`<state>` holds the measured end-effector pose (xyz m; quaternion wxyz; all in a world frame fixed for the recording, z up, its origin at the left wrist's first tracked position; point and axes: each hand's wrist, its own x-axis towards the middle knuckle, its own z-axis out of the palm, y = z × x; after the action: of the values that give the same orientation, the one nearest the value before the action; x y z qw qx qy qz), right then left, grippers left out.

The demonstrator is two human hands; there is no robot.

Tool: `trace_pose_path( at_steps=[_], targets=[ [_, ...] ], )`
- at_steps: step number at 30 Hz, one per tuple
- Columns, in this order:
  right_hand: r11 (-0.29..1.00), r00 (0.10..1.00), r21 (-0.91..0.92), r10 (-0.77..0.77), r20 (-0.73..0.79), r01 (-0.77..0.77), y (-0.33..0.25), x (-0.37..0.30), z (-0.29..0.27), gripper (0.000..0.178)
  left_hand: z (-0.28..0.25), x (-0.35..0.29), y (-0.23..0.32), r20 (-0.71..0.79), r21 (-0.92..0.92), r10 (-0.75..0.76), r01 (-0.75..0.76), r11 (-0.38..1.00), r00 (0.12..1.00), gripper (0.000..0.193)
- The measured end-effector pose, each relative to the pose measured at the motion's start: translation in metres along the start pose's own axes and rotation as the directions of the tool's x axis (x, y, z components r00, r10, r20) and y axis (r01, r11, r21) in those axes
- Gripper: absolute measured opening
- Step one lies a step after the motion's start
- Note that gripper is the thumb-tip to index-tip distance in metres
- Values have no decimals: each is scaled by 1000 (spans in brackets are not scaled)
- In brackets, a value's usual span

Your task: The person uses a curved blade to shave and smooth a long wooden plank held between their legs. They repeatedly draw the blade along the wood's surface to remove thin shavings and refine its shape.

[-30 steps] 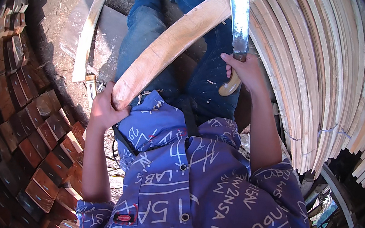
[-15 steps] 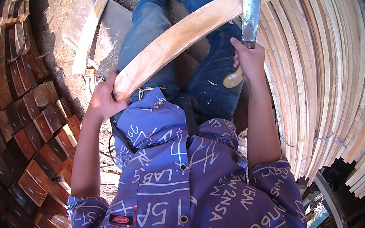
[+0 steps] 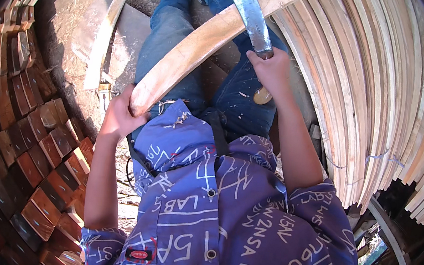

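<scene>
My left hand (image 3: 123,112) grips the near end of a long curved wooden slat (image 3: 195,51), which slants up and right across my legs. In my right hand (image 3: 271,72) is the wooden handle of a machete (image 3: 248,12), its rounded butt showing below the fist. The broad metal blade crosses over the slat and points up and to the left. Its tip lies beyond the top edge of the picture. Whether the blade touches the slat I cannot tell.
Many curved pale slats (image 3: 354,97) are stacked along the right side. Dark-ended wooden blocks (image 3: 42,175) are piled on the left. Another curved slat (image 3: 109,30) leans by a flat slab (image 3: 88,38) on the dirt ground. Small shavings lie on my trousers.
My right hand has moved left, and the machete has swung from nearly upright to a leftward tilt across the slat. My left hand has stayed nearly in place.
</scene>
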<state>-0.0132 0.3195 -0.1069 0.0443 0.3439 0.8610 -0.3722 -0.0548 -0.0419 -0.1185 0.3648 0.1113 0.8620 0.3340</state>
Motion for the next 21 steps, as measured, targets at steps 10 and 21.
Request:
trace_pose_path(
  at_steps=[10, 21],
  targets=[
    [987, 996, 138, 84, 31, -88, 13, -13, 14, 22, 5, 1, -6, -72, 61, 78, -73, 995, 994, 58],
    [928, 963, 292, 178, 204, -233, 13, -5, 1, 23, 7, -1, -1, -99, -58, 88, -94, 994, 991, 51]
  ],
)
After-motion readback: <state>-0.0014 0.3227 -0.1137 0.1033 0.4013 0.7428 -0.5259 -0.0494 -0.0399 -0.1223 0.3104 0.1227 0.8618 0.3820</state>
